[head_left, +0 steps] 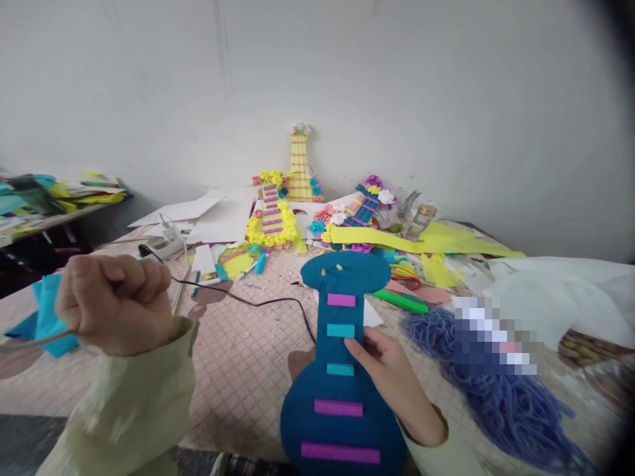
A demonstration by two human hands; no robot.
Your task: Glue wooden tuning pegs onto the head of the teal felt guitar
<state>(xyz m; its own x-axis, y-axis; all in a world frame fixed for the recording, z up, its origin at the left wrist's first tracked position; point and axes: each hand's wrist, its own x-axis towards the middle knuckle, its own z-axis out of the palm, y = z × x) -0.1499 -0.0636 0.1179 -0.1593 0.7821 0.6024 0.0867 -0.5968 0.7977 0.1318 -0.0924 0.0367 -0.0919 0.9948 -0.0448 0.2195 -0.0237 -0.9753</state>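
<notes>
My right hand [384,370] holds a dark blue guitar-shaped cutout [342,387] upright by its neck, thumb on the front and the other fingers behind. Purple strips [338,408] and light blue strips [340,330] run across its face. Two small tan pegs [339,267] stick out of its head. At the left, my left hand [116,301] is raised in a fist, apart from the cutout. A thin pale strand [37,342] meets the fist's lower edge; whatever the fingers hold is hidden.
Flower-trimmed guitar shapes [272,211] stand against the wall. A power strip [169,239] with a black cord [248,302] lies at left. Blue yarn [496,390], a green cutter-like tool [401,301], red-handled scissors [409,283] and yellow paper [456,239] lie right.
</notes>
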